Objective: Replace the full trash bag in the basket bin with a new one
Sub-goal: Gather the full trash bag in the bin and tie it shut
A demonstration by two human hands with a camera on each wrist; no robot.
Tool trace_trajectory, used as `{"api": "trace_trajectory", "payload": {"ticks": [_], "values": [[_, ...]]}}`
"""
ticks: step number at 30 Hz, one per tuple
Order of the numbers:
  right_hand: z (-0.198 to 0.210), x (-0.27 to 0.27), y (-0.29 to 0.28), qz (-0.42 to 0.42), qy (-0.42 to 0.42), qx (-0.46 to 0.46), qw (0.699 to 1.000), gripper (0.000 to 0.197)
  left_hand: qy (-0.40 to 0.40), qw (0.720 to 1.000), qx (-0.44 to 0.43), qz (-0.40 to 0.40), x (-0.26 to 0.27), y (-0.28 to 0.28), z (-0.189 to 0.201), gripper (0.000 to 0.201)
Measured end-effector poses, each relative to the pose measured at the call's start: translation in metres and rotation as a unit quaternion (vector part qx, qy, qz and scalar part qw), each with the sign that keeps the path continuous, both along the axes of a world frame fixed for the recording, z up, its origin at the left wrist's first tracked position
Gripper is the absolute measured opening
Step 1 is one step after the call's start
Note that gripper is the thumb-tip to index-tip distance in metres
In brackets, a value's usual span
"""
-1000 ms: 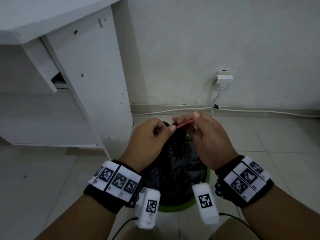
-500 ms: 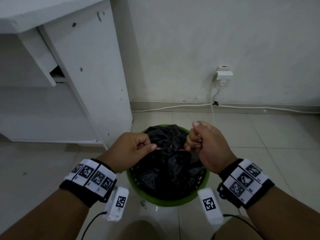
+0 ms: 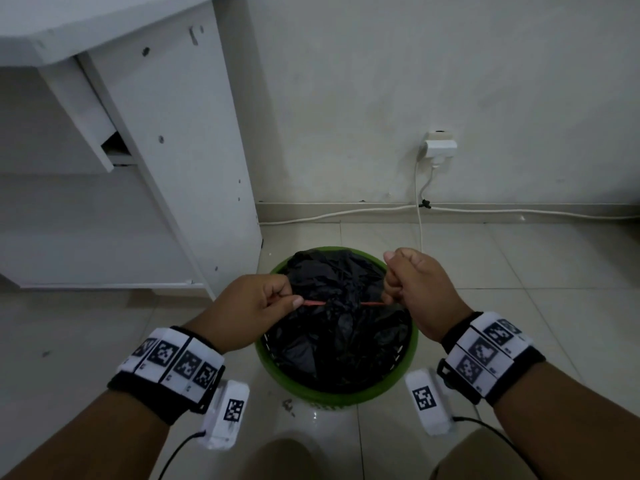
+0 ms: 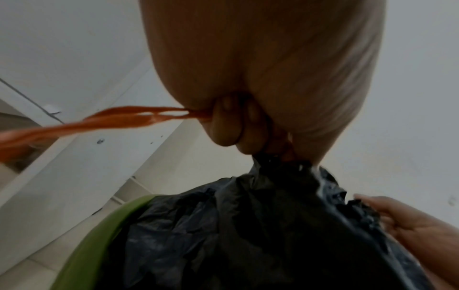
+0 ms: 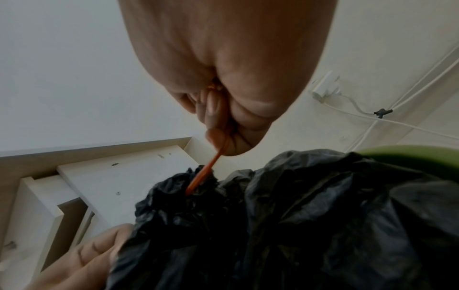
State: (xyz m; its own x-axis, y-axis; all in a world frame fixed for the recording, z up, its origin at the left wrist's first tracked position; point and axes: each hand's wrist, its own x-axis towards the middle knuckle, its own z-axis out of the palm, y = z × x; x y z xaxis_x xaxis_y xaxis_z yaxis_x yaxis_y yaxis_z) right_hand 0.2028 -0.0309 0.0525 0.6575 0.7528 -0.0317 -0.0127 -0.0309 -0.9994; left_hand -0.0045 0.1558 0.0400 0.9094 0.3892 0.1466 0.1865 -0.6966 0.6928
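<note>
Currently the black trash bag [image 3: 341,320] is seen gathered inside the green basket bin [image 3: 346,398] on the floor, directly between and just below both hands. An orange tie string [image 3: 313,303] is stretched across the bag's bunched neck; one end is pinched in the curled left hand [image 3: 256,306], the other gripped in the fisted right hand [image 3: 420,289]. Both wrists are held level above the bin rim.

Both our forearms reach forward and angle in toward each other, each wrist wrapped in a black band with white marker tiles. Our left hand [image 3: 254,308] is curled, thumb and forefinger pinching one end of an orange tie [image 3: 315,303]. Our right hand [image 3: 420,289] sits a bit higher, closed in a fist around the other end, knuckles up.
</note>
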Motion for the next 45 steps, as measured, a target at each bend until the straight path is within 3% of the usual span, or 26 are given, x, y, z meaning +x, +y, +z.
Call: {"api": "trace_trajectory", "payload": {"ticks": [3,7,11,14,18,20,22,24,27,29,31,34,36,38,41,43,45], "values": [[0.011,-0.007,0.002,-0.026,0.017,0.008,0.999,0.040,0.004,1.000,-0.009,-0.007,0.008,-0.013,0.011,0.028],[0.036,-0.024,0.016,-0.023,0.092,0.077,0.992,0.030,0.012,0.996,0.041,-0.083,0.018,-0.041,0.032,0.021],[0.035,-0.039,0.028,0.047,-0.100,0.012,0.994,0.049,-0.018,0.988,0.080,-0.130,0.020,-0.054,0.048,0.017],[0.023,-0.049,0.022,0.169,-0.228,-0.015,0.959,0.049,-0.096,0.976,0.123,-0.152,0.014,-0.047,0.055,0.018],[0.020,-0.057,0.010,0.221,-0.363,-0.062,0.903,0.041,-0.145,0.932,0.330,-0.035,0.008,-0.025,0.054,0.022],[0.017,-0.061,0.009,0.220,-0.436,-0.094,0.867,0.045,-0.168,0.913,0.371,-0.007,0.009,-0.020,0.050,0.017],[0.012,-0.065,0.010,0.202,-0.470,-0.099,0.854,0.035,-0.185,0.920,0.346,-0.009,0.013,-0.021,0.041,0.020],[0.010,-0.067,0.011,0.165,-0.455,-0.069,0.872,0.024,-0.183,0.942,0.282,0.004,0.019,-0.026,0.033,0.023],[0.009,-0.067,0.010,0.094,-0.421,-0.041,0.901,0.011,-0.169,0.979,0.112,0.023,0.026,-0.034,0.024,0.020],[0.009,-0.070,0.009,0.053,-0.396,-0.042,0.916,0.008,-0.138,0.989,-0.013,0.043,0.031,-0.042,0.021,0.021],[0.008,-0.071,0.009,0.018,-0.360,-0.038,0.932,0.007,-0.105,0.979,-0.164,0.055,0.031,-0.051,0.019,0.024],[0.009,-0.068,0.012,-0.034,-0.304,-0.029,0.952,0.010,-0.124,0.936,-0.328,0.020,0.027,-0.066,0.018,0.031],[0.011,-0.064,0.016,-0.052,-0.263,-0.037,0.963,0.010,-0.125,0.943,-0.308,0.003,0.025,-0.072,0.016,0.028],[0.011,-0.062,0.020,-0.069,-0.231,-0.052,0.969,0.010,-0.117,0.969,-0.219,0.014,0.026,-0.074,0.011,0.020],[0.007,-0.062,0.023,-0.077,-0.240,-0.061,0.966,0.012,-0.107,0.980,-0.152,0.068,0.032,-0.069,0.006,0.022],[0.006,-0.064,0.022,-0.063,-0.265,-0.041,0.961,0.009,-0.094,0.976,-0.169,0.102,0.034,-0.066,0.006,0.027],[0.006,-0.066,0.016,-0.030,-0.307,-0.005,0.951,0.016,-0.079,0.953,-0.261,0.130,0.037,-0.064,0.005,0.027]]}}
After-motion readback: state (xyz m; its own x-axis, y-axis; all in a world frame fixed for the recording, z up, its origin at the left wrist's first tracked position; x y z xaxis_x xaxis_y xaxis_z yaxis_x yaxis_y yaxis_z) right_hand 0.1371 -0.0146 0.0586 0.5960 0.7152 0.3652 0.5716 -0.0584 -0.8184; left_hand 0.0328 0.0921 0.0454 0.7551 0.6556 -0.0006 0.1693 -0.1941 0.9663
